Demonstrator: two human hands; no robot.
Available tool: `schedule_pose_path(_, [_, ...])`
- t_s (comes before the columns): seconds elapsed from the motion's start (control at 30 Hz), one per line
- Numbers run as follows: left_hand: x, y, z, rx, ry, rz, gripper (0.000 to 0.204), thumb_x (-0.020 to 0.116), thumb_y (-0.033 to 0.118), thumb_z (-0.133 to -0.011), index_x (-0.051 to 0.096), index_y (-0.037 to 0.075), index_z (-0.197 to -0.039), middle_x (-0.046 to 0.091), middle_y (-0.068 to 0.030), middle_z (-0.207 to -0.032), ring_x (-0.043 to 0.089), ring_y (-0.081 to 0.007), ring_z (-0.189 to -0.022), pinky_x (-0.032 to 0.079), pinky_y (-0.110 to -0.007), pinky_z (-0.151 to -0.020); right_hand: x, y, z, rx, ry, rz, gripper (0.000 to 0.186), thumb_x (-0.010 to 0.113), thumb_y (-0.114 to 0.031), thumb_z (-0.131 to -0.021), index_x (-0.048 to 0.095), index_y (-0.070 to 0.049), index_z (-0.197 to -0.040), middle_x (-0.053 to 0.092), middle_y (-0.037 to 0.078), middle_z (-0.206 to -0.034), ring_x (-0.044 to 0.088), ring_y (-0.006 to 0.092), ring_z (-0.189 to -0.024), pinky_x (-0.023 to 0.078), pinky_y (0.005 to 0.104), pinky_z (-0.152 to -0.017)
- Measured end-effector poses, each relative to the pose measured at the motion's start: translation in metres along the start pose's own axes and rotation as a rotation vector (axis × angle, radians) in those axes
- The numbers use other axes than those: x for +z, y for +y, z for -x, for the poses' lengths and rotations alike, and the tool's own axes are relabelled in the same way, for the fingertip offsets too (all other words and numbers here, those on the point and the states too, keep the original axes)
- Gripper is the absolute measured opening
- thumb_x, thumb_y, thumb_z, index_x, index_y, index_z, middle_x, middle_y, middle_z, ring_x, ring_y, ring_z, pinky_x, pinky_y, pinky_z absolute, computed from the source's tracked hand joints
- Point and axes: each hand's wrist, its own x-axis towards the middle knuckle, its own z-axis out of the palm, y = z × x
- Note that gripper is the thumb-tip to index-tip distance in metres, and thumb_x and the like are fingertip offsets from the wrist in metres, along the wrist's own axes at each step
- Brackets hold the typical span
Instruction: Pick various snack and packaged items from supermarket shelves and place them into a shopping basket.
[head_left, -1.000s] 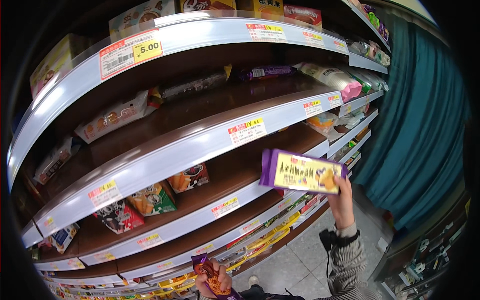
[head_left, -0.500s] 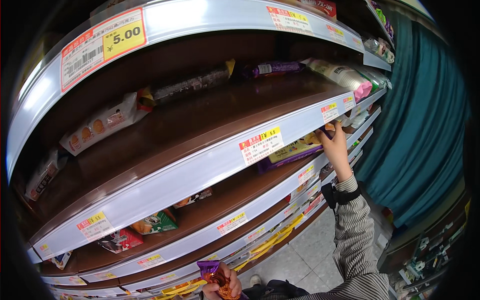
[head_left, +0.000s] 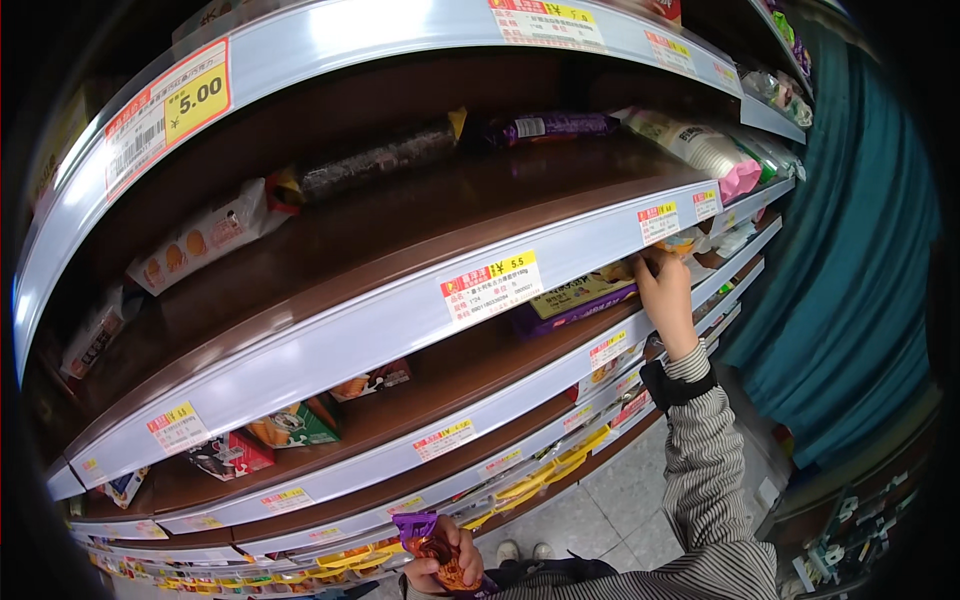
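In my left hand (head_left: 450, 558), low in the picture, is a snack packet (head_left: 430, 548) with a purple end and a brown, glossy body. Its fingers wrap round the packet. My right hand (head_left: 670, 300) reaches under the upper shelf's price rail, with its fingers bent and pinched at the right end of a purple and pale-yellow biscuit package (head_left: 575, 300). That package lies flat on the lower shelf, partly covered by the rail. An orange and yellow packet (head_left: 682, 243) shows just behind the right fingers.
The upper shelf (head_left: 400, 235) carries a white biscuit packet (head_left: 205, 245), a dark tubular packet (head_left: 385, 155), a purple packet (head_left: 555, 127) and a pink-ended bag (head_left: 700, 150). Green and red boxes (head_left: 295, 425) stand lower left. Yellow baskets (head_left: 545, 475) hang below. A teal curtain (head_left: 850, 250) is at right.
My right fingers have shifted slightly left and down, from a purple and orange wrapper to the biscuit package's end. The left hand still holds its packet. The view has shifted a little.
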Motion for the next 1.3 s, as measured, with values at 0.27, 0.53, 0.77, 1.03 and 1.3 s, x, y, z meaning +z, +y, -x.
schedule_pose_path(0.27, [0.018,-0.016,-0.002,0.058,0.026,-0.098,0.04,0.06,0.025,-0.072,0.039,0.001,-0.097,0.048,-0.0148,-0.067,0.051,-0.0257,-0.046,0.044,-0.039,-0.046,-0.013,-0.008,0.008,-0.308,0.238,0.136,0.016,0.06,-0.011,-0.083,0.065,0.0,-0.092,0.064,0.016,-0.083,0.058,0.0322,-0.077,0.046,0.0375,-0.071])
schedule_pose_path(0.53, [0.054,-0.009,-0.045,0.399,-0.01,-0.324,0.042,0.071,0.027,-0.065,0.044,0.011,-0.093,0.037,-0.0054,-0.081,0.039,-0.0177,-0.073,0.036,-0.032,-0.066,-0.037,-0.087,0.133,0.111,-0.856,-0.781,0.042,0.071,-0.017,-0.079,0.053,-0.002,-0.115,0.06,0.009,-0.101,0.058,0.0175,-0.091,0.046,0.0319,-0.082])
schedule_pose_path(0.77, [0.068,-0.016,-0.076,0.511,-0.073,-0.228,0.047,0.068,0.024,-0.066,0.043,0.01,-0.103,0.041,-0.0056,-0.084,0.039,-0.0164,-0.075,0.035,-0.032,-0.069,-0.023,-0.108,0.219,0.26,-1.354,-1.178,0.064,0.076,-0.023,-0.076,0.04,-0.001,-0.125,0.058,0.014,-0.109,0.058,0.0197,-0.098,0.045,0.0318,-0.087])
schedule_pose_path(1.03, [0.058,-0.026,-0.071,0.385,0.098,-0.355,0.066,0.068,0.022,-0.074,0.034,0.005,-0.128,0.05,-0.013,-0.108,0.05,-0.0258,-0.106,0.043,-0.038,-0.09,-0.03,-0.087,0.215,0.713,-1.418,-1.256,0.052,0.07,-0.009,-0.081,0.041,0.001,-0.123,0.058,0.007,-0.105,0.057,0.011,-0.091,0.046,0.0235,-0.078])
schedule_pose_path(1.3, [0.056,-0.036,-0.062,0.116,-0.006,-0.928,0.056,0.068,0.018,-0.078,0.039,-0.001,-0.122,0.045,-0.0181,-0.126,0.041,-0.0281,-0.124,0.034,-0.041,-0.102,-0.032,-0.091,0.211,-0.049,-1.03,-0.782,0.059,0.071,-0.017,-0.079,0.041,-0.001,-0.127,0.049,0.016,-0.118,0.049,0.0261,-0.111,0.039,0.0345,-0.095])
